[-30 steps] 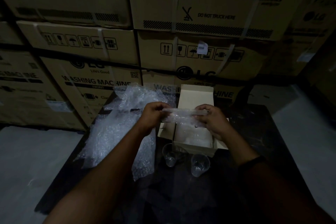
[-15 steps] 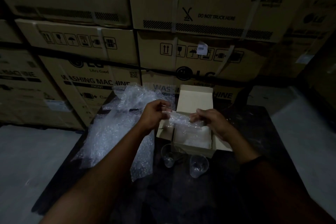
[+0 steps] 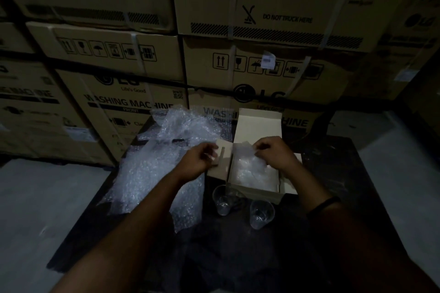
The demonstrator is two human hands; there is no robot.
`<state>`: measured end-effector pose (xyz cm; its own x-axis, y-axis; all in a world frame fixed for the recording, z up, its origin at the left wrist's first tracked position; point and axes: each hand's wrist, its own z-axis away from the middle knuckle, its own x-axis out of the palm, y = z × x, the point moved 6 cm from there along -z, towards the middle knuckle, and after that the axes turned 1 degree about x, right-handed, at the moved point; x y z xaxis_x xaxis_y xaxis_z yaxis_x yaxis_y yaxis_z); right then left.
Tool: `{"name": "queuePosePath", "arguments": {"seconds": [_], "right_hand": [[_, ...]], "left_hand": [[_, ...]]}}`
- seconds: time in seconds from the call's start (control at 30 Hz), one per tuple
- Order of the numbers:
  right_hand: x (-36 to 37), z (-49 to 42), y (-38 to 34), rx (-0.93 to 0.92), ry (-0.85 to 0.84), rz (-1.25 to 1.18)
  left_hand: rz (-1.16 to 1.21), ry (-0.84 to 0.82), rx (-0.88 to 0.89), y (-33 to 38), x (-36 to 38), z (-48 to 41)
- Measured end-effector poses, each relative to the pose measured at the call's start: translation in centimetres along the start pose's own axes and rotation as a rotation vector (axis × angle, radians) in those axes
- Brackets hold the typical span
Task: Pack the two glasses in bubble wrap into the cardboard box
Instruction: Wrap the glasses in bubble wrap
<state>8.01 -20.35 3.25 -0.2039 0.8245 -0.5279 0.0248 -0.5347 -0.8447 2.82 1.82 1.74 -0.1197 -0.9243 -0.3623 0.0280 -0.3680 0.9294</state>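
**Wrap sheet held in the open box**

The cardboard box (image 3: 253,194) stands open at the worktop's (image 3: 333,169) far middle, its rear flap upright and stacked cartons (image 3: 123,59) close behind. The right grip (image 3: 273,153) pinches a bubble wrap sheet (image 3: 250,171) lying inside the box. The left grip (image 3: 202,158) is curled at the left flap; whether it holds anything I cannot tell. One glass (image 3: 222,201) and a second glass (image 3: 260,214) stand unwrapped just beside the box's near wall. Loose bubble wrap (image 3: 152,169) overhangs the left edge. The cartons read "WASHING MACHINE", "Life's Good" and "DO NOT TRUCK HERE".

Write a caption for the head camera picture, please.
Right hand holds bubble wrap in the open box; two glasses sit outside.
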Motion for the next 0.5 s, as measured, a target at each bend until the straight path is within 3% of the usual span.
{"name": "queuePosePath", "arguments": {"seconds": [0.13,0.37,0.5], "right_hand": [[0.9,0.9,1.9,0.259,-0.034,-0.440],[1.9,2.0,2.7,0.212,-0.044,-0.388],[2.6,2.5,2.5,0.227,-0.084,-0.470]], "left_hand": [[-0.319,-0.246,-0.061,-3.1,1.1,2.6],[-0.339,-0.432,-0.022,-4.5,4.2,4.5],[-0.350,-0.398,-0.010,-6.0,4.9,4.4]]}}
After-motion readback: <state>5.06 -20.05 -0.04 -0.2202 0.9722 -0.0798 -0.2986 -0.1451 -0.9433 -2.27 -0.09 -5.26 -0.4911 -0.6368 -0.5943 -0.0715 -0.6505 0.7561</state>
